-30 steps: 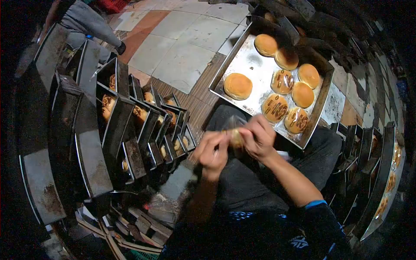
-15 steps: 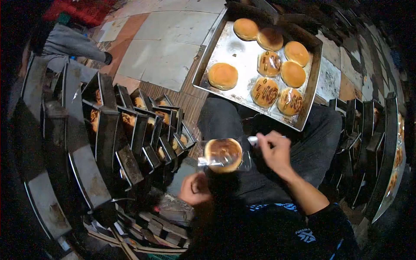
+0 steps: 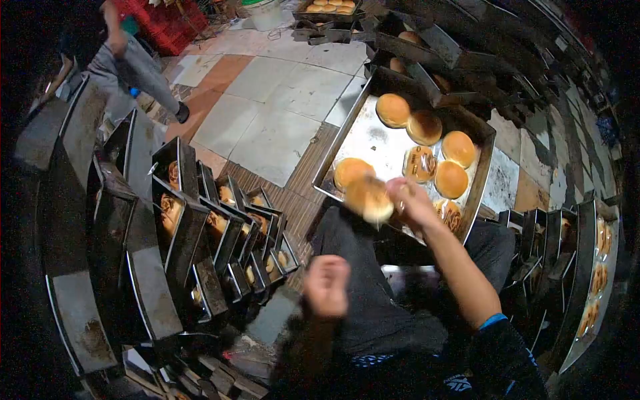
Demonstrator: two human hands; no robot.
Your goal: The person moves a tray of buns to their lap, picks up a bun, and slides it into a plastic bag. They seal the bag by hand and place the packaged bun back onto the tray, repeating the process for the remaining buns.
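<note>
My right hand point(image 3: 415, 208) reaches over the near edge of a metal baking tray point(image 3: 323, 179) and grips a round bun point(image 3: 369, 201) by its edge. That bun is blurred, so its wrapper cannot be made out. Beside it in the tray lies a plain golden bun point(image 3: 352, 173). Further right are a clear-wrapped bun with dark print point(image 3: 419, 164) and another wrapped bun point(image 3: 448, 213), partly behind my wrist. Several unwrapped buns, including one golden bun point(image 3: 393, 111), fill the far side. My left hand point(image 3: 327, 287) hovers above my lap, fingers curled, with nothing visible in them.
Stacked dark metal tins point(image 3: 180, 227) holding buns rise on my left. More tins point(image 3: 533, 227) and a tray of wrapped buns point(image 3: 603, 267) stand on my right. A person's leg point(image 3: 143, 77), a red crate point(image 3: 175, 30) and a white bucket point(image 3: 265, 13) are further off.
The wrapped bun has left my lap area, and my right hand has moved forward over the tray, now gripping a bun. My left hand has lifted slightly. The view has tilted up.
</note>
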